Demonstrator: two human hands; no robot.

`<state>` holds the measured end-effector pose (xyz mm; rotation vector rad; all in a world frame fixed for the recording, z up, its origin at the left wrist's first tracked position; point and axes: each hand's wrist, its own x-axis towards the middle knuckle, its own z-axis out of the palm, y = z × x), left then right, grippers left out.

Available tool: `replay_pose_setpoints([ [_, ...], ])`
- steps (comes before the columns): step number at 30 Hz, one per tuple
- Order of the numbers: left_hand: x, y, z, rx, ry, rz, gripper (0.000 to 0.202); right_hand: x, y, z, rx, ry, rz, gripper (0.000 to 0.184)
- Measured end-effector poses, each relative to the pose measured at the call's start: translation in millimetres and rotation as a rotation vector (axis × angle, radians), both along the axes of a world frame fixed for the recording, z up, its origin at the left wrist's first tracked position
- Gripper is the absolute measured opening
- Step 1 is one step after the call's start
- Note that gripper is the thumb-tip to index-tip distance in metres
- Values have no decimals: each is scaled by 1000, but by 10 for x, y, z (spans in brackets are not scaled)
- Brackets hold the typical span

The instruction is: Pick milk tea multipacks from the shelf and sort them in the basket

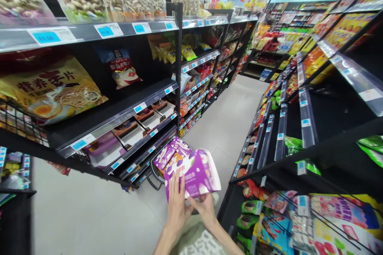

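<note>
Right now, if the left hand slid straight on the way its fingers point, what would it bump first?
The left hand lies flat on the purple pack. Sliding on past it, it would probably meet the other purple packs just beyond, though depth is unclear.

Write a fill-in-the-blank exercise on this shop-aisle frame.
1. The left hand and the right hand both hold a glossy snack package coloured white and ____.
2. The large yellow plastic bag lies on a black metal shelf on the person's ____ side.
3. The shelf-edge price tags are white and ____.

Missing words: purple; left; blue.
</note>
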<state>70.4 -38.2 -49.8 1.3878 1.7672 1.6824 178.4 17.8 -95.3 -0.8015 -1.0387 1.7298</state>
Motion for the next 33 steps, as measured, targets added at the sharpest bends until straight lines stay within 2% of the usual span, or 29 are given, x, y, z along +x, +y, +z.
replay_pose_setpoints([
  [3,-37,89,39,93,-231,63,78,31,2,158,296,-96,-11,65],
  [6,-84,158,-9,-28,-387,196,60,83,-4,348,596,-203,68,49],
  [9,-79,179,-139,-13,-661,218,55,88,-19,463,722,-263,137,40],
  [11,-70,159,-256,60,-911,201,56,68,11,443,727,-274,84,34],
  [14,-103,90,-434,89,-1145,234,58,67,167,280,629,-309,-160,31],
  [16,-146,35,-528,108,-1181,287,61,107,303,136,425,-295,-310,50],
  [17,-164,9,-562,129,-1185,311,64,136,356,72,276,-252,-322,63],
  [19,-176,-35,-603,175,-1186,328,71,193,395,-17,-28,-98,-189,81],
  [21,-152,-65,-611,178,-1180,288,79,227,332,-35,-211,65,25,86],
  [22,-129,-77,-606,159,-1175,247,81,231,272,-18,-245,121,101,87],
  [24,-77,-96,-585,97,-1151,136,85,215,139,57,-291,156,132,86],
  [26,-34,-111,-558,40,-1114,64,86,187,45,149,-353,149,70,84],
  [28,-13,-124,-537,10,-1077,53,89,174,18,221,-399,155,-6,82],
  [33,-19,-121,-526,12,-1117,12,89,228,98,282,-347,146,-109,88],
])
